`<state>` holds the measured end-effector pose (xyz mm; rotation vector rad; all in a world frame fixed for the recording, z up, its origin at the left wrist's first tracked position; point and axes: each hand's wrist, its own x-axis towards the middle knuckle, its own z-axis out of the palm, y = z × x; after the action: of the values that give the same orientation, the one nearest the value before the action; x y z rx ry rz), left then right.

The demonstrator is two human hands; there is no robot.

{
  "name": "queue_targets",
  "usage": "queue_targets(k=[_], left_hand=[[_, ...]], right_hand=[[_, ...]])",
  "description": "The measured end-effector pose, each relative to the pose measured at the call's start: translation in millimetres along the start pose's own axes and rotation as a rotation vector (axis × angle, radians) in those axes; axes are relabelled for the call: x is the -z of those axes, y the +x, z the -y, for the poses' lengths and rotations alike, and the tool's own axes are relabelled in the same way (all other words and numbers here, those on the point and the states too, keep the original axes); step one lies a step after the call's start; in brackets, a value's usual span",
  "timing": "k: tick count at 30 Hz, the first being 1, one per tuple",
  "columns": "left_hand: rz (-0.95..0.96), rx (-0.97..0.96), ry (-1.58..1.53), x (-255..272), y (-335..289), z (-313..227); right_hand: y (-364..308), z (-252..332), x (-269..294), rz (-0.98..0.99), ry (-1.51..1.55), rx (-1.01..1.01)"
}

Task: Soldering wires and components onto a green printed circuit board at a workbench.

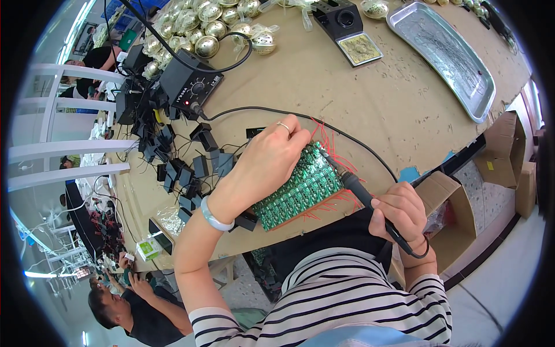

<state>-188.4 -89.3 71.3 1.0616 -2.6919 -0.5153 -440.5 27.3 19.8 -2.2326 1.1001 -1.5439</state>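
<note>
A panel of small green circuit boards [306, 189] lies near the table's front edge, with thin red wires [327, 144] sticking out along its far and near sides. My right hand [400, 213] is wrapped round the handle of a black soldering iron [359, 189], whose tip points at the panel's upper right part. Over the panel's upper left hangs my left hand [269, 157], fingers bent and pinched together close to the iron's tip. Whatever those fingers hold is hidden behind the hand.
Black plastic cases with leads [199, 166] crowd the left, below a soldering station [188, 87]. Gold-coloured balls [206, 46], an iron stand [341, 20] and a metal tray [478, 107] stand farther back. The iron's cord [300, 113] crosses the table. A co-worker [147, 315] sits lower left.
</note>
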Motion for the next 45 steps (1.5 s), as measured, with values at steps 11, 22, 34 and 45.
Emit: queue_targets(k=[11, 22, 34, 45], left_hand=[[-0.007, -0.032, 0.098, -3.6, 1.9, -2.3], [-0.018, -0.028, 0.1, -4.7, 2.5, -2.8], [-0.14, -0.065, 0.264, -0.1, -8.0, -8.2], [-0.668, 0.517, -0.654, 8.6, -68.3, 7.1]], right_hand=[[14.3, 6.2, 2.5, 0.154, -0.155, 0.303], [-6.4, 12.8, 25.0, -0.073, -0.087, 0.014], [-16.2, 12.8, 25.0, -0.09, -0.068, 0.005], [-15.6, 13.6, 30.4, -0.122, -0.103, -0.046]])
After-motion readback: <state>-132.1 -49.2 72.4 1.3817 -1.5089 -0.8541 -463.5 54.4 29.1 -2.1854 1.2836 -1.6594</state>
